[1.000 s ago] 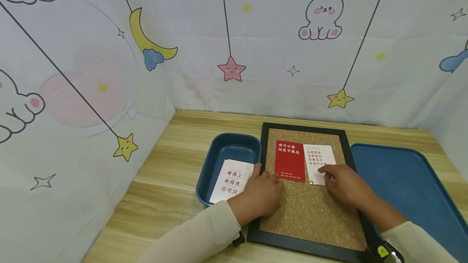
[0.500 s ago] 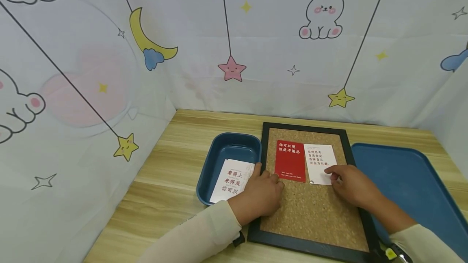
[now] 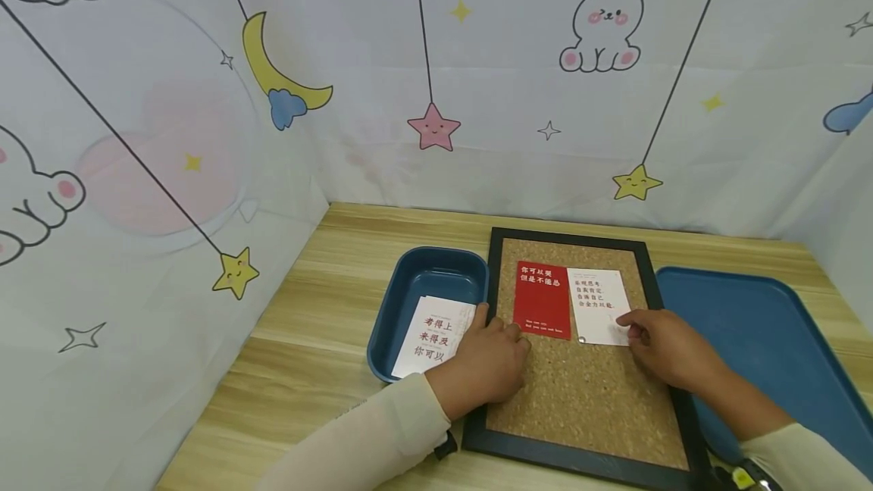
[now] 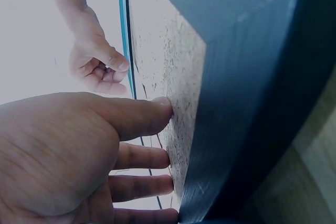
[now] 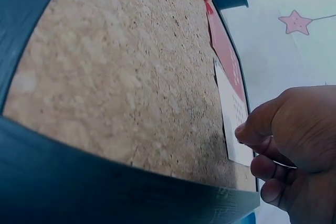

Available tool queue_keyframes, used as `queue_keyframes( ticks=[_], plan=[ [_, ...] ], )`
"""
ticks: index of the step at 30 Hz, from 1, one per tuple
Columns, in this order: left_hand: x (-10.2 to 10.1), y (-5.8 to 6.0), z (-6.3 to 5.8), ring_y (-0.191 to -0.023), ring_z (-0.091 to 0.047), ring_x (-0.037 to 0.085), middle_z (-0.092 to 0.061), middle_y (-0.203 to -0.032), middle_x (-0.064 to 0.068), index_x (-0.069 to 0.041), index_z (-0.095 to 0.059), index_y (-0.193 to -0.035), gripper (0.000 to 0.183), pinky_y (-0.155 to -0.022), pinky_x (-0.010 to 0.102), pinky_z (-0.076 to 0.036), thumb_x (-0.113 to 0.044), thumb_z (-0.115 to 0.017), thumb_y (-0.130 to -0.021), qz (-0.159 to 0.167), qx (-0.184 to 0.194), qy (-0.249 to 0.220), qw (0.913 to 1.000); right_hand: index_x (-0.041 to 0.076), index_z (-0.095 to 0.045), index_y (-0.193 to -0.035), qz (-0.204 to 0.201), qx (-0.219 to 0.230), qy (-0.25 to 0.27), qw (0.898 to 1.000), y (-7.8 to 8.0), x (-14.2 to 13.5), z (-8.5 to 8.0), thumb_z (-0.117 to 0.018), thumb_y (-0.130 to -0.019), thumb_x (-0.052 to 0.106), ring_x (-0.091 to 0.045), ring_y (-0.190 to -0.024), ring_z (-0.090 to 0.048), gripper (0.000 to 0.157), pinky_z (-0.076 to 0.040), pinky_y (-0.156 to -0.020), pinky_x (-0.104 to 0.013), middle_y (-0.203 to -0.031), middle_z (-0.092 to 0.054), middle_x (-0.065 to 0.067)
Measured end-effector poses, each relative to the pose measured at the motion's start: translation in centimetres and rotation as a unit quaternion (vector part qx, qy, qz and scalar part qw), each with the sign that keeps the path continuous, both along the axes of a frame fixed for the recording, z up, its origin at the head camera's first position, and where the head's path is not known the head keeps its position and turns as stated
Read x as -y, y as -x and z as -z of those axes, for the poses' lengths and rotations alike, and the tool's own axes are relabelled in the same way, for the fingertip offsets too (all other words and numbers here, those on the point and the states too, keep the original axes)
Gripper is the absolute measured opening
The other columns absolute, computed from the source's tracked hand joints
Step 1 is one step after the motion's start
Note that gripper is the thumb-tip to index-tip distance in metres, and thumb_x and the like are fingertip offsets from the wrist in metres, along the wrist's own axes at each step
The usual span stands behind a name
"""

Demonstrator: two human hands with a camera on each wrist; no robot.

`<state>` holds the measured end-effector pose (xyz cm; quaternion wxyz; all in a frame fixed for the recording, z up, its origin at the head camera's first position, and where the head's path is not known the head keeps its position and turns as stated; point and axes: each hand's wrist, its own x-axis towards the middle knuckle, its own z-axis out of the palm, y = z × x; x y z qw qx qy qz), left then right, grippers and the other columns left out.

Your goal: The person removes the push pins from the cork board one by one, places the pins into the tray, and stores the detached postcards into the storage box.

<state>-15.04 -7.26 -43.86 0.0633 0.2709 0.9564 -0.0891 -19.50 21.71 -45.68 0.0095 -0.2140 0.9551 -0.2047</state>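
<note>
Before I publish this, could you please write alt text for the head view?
The right hand is at the lower right corner of a white card beside a red card on a framed corkboard; the left hand lies across the board's left edge. To the left is a blue bin holding a printed card; to the right, a blue tray.

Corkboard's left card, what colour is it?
The left card is red with white lettering, clearest in the head view.
</note>
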Motion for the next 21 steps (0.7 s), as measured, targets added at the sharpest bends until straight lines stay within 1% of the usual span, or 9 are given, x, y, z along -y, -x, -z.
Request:
queue_keyframes(
  ticks=[6, 12, 21],
  plan=[
    [0.0, 0.0, 0.1, -0.122, -0.056, 0.022, -0.066, -0.124, -0.004, -0.023, -0.069, -0.128, 0.048, -0.117, 0.055, -0.019, -0.048, -0.076, -0.088, -0.001, -0.001, -0.004, 1.0000, -0.007, -0.070, -0.113, 0.004, 0.012, 0.002, 1.000, 0.0, -0.5, 0.1, -0.069, -0.087, -0.005, -0.014, -0.075, -0.056, 0.027, -0.048, -0.063, -0.037, -0.086, -0.066, 0.000],
    [0.0, 0.0, 0.1, -0.122, -0.056, 0.022, -0.066, -0.124, -0.004, -0.024, -0.069, -0.128, 0.048, -0.117, 0.055, -0.019, -0.048, -0.076, -0.088, -0.003, 0.001, -0.006, 1.0000, -0.007, -0.070, -0.114, 0.006, 0.006, 0.006, 1.000, -0.1, -1.0, 0.0, -0.070, -0.087, -0.004, -0.014, -0.073, -0.053, 0.027, -0.047, -0.063, -0.036, -0.086, -0.065, 0.000],
    [0.1, 0.0, 0.3, -0.123, -0.055, 0.021, -0.066, -0.124, -0.005, -0.025, -0.069, -0.128, 0.048, -0.118, 0.055, -0.018, -0.049, -0.076, -0.088, -0.003, 0.001, -0.005, 1.0000, -0.008, -0.069, -0.115, 0.006, 0.006, 0.000, 1.000, -0.1, -1.7, 0.2, -0.069, -0.088, -0.002, -0.013, -0.069, -0.048, 0.028, -0.040, -0.058, -0.032, -0.083, -0.061, 0.003]
  ],
)
